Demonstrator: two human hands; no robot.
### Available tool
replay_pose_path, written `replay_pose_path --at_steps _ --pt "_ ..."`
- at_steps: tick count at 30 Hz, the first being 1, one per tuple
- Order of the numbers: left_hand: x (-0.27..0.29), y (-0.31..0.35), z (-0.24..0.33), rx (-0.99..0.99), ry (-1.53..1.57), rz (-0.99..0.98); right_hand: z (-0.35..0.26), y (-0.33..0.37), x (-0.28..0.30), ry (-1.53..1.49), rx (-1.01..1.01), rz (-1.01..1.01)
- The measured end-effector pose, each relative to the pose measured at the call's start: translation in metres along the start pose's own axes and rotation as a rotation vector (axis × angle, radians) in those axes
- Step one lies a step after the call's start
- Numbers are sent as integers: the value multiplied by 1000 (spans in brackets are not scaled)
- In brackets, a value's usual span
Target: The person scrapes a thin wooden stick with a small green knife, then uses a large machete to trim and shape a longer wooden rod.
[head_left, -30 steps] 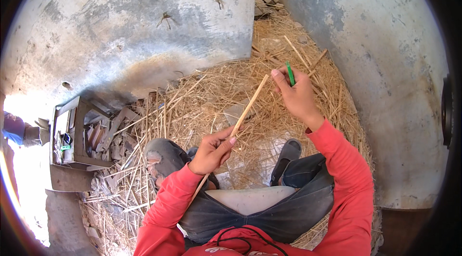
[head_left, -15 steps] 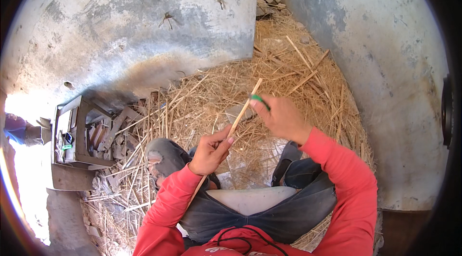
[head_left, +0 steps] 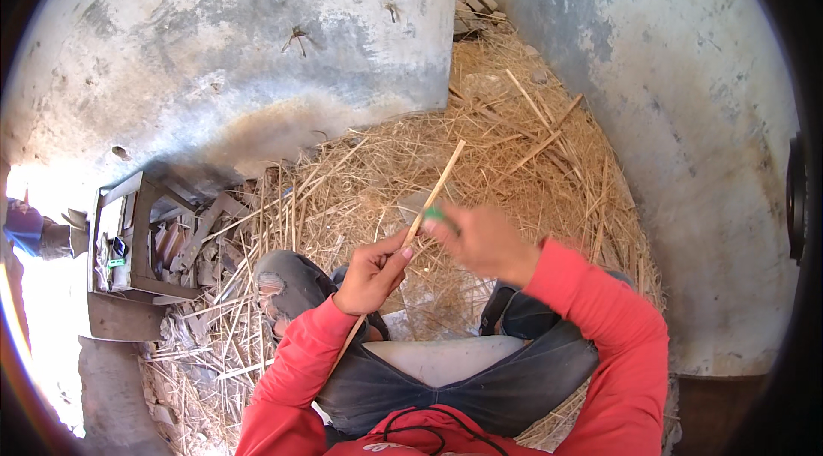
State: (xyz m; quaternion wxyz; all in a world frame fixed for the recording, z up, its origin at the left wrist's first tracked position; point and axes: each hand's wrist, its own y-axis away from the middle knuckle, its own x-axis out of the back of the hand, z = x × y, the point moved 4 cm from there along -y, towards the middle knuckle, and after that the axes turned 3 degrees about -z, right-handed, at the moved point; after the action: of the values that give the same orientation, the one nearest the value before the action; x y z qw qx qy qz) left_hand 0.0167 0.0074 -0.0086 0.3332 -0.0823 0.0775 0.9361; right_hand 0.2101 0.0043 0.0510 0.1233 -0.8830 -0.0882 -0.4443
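A long, slender bamboo stick (head_left: 443, 177) slants up and away from my left hand (head_left: 375, 274), whose fingers are wrapped round it. Its lower end passes back under my left wrist along the forearm. My right hand (head_left: 489, 242), blurred by motion, is closed on a small green-handled knife (head_left: 435, 216). The knife lies against the stick just above my left fingers; its blade is hidden or too blurred to make out.
Straw-like shavings and loose strips (head_left: 377, 173) cover the floor between my legs and the walls. A wooden frame (head_left: 141, 233) with small items on it stands at the left, scrap wood beside it. A worn grey wall (head_left: 651, 156) rises at the right.
My right hand has drawn the knife down along the stick, from near its upper end toward my left hand. The left hand keeps its hold and has hardly moved.
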Motion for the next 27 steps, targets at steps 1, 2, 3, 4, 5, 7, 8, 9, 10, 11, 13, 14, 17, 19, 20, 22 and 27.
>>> replay_pose_path --at_steps 1,2,3,4,5,7,8,9,10,11,13,14,17,19,20,22,27 --pt "1 -2 -1 -6 2 13 -7 4 -14 24 38 -86" --pt "2 -2 1 -6 -2 9 -2 2 -11 25 -11 -100" --pt "6 2 3 2 -12 18 -4 -7 -1 14 -52 -119" --pt "7 4 5 7 -17 20 0 -15 10 10 -98 -137" --pt "6 8 4 13 -32 3 19 -23 17 -78 -94 46" --pt "-1 6 1 1 -54 -55 83 -35 51 -116 -158 313" --pt "-3 5 3 -2 -43 -73 108 -35 68 -85 -224 390" --pt "-3 6 8 -5 -38 -83 112 -32 74 -129 -288 342" --pt "-3 8 11 -10 -26 -82 108 -31 84 -172 -346 283" --pt "1 7 11 -14 3 -78 105 -32 88 -212 -405 223" --pt "5 1 10 -8 72 -83 88 -24 79 -255 -307 298" --pt "4 1 11 -17 58 -82 77 -22 72 -286 -270 293" --pt "-3 -1 18 -27 38 -88 40 -23 56 -392 -182 193" --pt "-6 -3 17 -15 66 -107 34 -24 47 -427 -177 180" --pt "-7 -3 16 -4 83 -117 31 -24 42 -444 -174 173" --pt "-7 -3 14 15 117 -136 26 -25 30 -536 -172 177" --pt "-4 -5 14 27 187 -135 4 -16 1 -525 -78 73"
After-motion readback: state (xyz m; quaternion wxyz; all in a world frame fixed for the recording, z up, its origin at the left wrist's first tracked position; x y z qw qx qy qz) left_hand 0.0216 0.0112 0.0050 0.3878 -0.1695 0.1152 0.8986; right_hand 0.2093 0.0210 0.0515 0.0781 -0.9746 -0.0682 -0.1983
